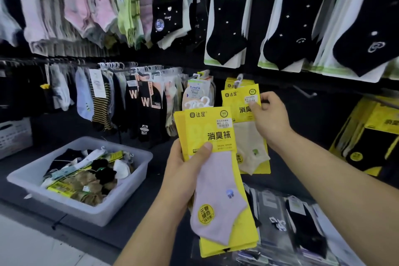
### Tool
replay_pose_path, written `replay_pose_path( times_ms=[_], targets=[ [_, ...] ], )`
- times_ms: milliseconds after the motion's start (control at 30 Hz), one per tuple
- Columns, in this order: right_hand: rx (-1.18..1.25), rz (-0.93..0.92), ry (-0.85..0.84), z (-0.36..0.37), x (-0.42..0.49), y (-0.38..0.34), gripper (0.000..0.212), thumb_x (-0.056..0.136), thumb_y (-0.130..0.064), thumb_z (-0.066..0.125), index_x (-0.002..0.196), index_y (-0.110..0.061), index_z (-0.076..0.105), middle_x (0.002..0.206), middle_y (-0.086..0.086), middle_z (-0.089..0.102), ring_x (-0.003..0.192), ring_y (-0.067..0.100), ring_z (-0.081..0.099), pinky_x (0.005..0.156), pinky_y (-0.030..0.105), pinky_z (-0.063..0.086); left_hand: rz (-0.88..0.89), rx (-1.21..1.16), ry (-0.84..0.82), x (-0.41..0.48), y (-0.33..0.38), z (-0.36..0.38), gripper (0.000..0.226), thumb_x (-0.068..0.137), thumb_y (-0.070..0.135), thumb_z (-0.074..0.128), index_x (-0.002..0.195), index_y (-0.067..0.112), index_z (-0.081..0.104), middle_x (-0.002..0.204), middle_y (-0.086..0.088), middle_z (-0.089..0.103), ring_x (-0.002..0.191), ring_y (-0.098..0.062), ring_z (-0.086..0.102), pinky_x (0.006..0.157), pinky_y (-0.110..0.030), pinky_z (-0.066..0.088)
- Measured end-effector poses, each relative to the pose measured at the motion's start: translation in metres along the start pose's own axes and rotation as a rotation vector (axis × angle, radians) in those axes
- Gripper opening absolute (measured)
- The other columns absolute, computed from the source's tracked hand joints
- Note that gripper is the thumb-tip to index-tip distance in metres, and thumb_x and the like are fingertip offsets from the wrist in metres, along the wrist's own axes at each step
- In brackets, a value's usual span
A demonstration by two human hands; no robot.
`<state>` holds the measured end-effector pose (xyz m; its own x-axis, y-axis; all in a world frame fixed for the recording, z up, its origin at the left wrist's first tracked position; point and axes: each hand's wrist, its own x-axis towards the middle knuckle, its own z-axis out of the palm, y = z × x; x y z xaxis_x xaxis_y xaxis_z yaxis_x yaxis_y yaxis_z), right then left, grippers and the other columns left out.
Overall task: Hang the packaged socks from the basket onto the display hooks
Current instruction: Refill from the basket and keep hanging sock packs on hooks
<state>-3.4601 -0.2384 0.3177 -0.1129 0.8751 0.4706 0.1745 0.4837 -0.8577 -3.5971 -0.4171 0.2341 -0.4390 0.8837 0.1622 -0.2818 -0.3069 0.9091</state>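
Note:
My left hand [186, 170] grips a stack of yellow sock packs [218, 179]; the front one shows a pale pink sock, and white hangers stick up at its top. My right hand [269, 119] pinches the upper right corner of a yellow pack with a beige sock [248, 136], which hangs by its white hanger on a display hook [238, 80] in front of other yellow packs. The grey plastic basket [131, 183] sits low at the left, holding several mixed sock packs.
Rows of hung socks cover the dark wall: pastel pairs upper left, black ones upper right, striped and black ones mid left. A bare hook [304, 92] juts out right of my right hand. Yellow-and-black packs [371, 140] hang far right. Bagged socks [287, 222] lie below.

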Motion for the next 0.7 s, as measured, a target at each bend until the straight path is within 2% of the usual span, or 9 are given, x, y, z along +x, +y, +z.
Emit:
replay_pose_path(
  times_ms=[67, 167, 200, 367, 433, 467, 567, 633, 700],
  targets=[
    [-0.007, 0.007, -0.005, 0.003, 0.004, 0.005, 0.005, 0.1, -0.022, 0.061, 0.096, -0.023, 0.058, 0.082, -0.004, 0.074, 0.071, 0.006, 0.072, 0.059, 0.022, 0.053, 0.008, 0.0, -0.002, 0.004, -0.001, 0.001, 0.039, 0.072, 0.047, 0.087, 0.108, 0.041, 0.072, 0.117, -0.001, 0.081, 0.105, -0.028, 0.079, 0.089, -0.051, 0.062],
    [-0.024, 0.046, -0.013, 0.005, 0.01, 0.011, 0.011, 0.098, -0.026, 0.065, 0.102, -0.017, 0.062, 0.091, 0.004, 0.074, 0.085, 0.02, 0.072, 0.074, 0.038, 0.058, 0.014, -0.001, 0.003, 0.009, -0.002, 0.0, 0.04, 0.071, 0.048, 0.087, 0.107, 0.041, 0.071, 0.118, -0.002, 0.08, 0.105, -0.029, 0.079, 0.094, -0.055, 0.061],
    [-0.031, 0.067, -0.011, 0.005, 0.011, 0.014, 0.016, 0.096, -0.029, 0.067, 0.102, -0.015, 0.063, 0.092, 0.004, 0.073, 0.088, 0.022, 0.071, 0.075, 0.039, 0.057, 0.012, -0.003, 0.003, 0.01, -0.002, 0.0, 0.04, 0.071, 0.048, 0.087, 0.107, 0.042, 0.071, 0.118, -0.002, 0.08, 0.106, -0.029, 0.079, 0.095, -0.057, 0.06],
    [-0.104, 0.156, 0.066, 0.001, 0.003, 0.022, 0.027, 0.094, -0.032, 0.068, 0.114, -0.014, 0.06, 0.108, 0.002, 0.063, 0.097, 0.017, 0.063, 0.072, 0.027, 0.047, 0.02, -0.002, 0.007, 0.009, -0.002, 0.001, 0.04, 0.071, 0.047, 0.088, 0.107, 0.042, 0.072, 0.118, -0.002, 0.08, 0.105, -0.028, 0.079, 0.094, -0.056, 0.061],
    [-0.056, 0.115, 0.131, 0.001, -0.016, 0.016, 0.015, 0.095, -0.029, 0.065, 0.105, -0.018, 0.062, 0.105, 0.0, 0.063, 0.087, 0.009, 0.06, 0.07, 0.025, 0.045, 0.027, -0.003, 0.018, 0.009, -0.002, 0.003, 0.042, 0.07, 0.049, 0.088, 0.108, 0.042, 0.071, 0.118, -0.001, 0.08, 0.106, -0.028, 0.079, 0.094, -0.056, 0.061],
    [0.047, 0.098, 0.105, 0.002, -0.027, 0.01, 0.011, 0.097, -0.029, 0.063, 0.097, -0.018, 0.063, 0.097, -0.002, 0.066, 0.079, 0.005, 0.059, 0.066, 0.025, 0.046, 0.035, 0.001, 0.026, 0.008, -0.003, 0.004, 0.042, 0.069, 0.05, 0.088, 0.107, 0.042, 0.071, 0.117, -0.001, 0.08, 0.106, -0.027, 0.079, 0.094, -0.055, 0.061],
    [0.243, 0.034, -0.122, 0.006, -0.063, -0.012, 0.03, 0.095, -0.041, 0.066, 0.085, -0.013, 0.064, 0.074, -0.004, 0.063, 0.063, 0.005, 0.055, 0.055, 0.021, 0.046, 0.077, 0.027, 0.05, 0.006, -0.003, 0.008, 0.044, 0.068, 0.052, 0.087, 0.107, 0.042, 0.07, 0.115, 0.001, 0.081, 0.105, -0.024, 0.079, 0.089, -0.05, 0.063],
    [0.167, -0.017, -0.218, 0.008, -0.077, -0.023, 0.031, 0.086, -0.043, 0.076, 0.091, -0.014, 0.065, 0.081, 0.005, 0.064, 0.068, 0.008, 0.058, 0.058, 0.026, 0.05, 0.108, 0.029, 0.074, 0.005, -0.003, 0.011, 0.052, 0.067, 0.052, 0.088, 0.113, 0.037, 0.068, 0.114, 0.002, 0.081, 0.104, -0.022, 0.079, 0.083, -0.042, 0.065],
    [0.118, 0.005, -0.224, 0.007, -0.081, -0.03, 0.032, 0.082, -0.036, 0.082, 0.098, -0.015, 0.064, 0.086, 0.01, 0.065, 0.071, 0.013, 0.06, 0.061, 0.031, 0.052, 0.129, 0.025, 0.096, 0.004, -0.002, 0.014, 0.059, 0.065, 0.052, 0.089, 0.117, 0.033, 0.066, 0.112, 0.003, 0.081, 0.101, -0.02, 0.08, 0.077, -0.034, 0.065]
  ],
)
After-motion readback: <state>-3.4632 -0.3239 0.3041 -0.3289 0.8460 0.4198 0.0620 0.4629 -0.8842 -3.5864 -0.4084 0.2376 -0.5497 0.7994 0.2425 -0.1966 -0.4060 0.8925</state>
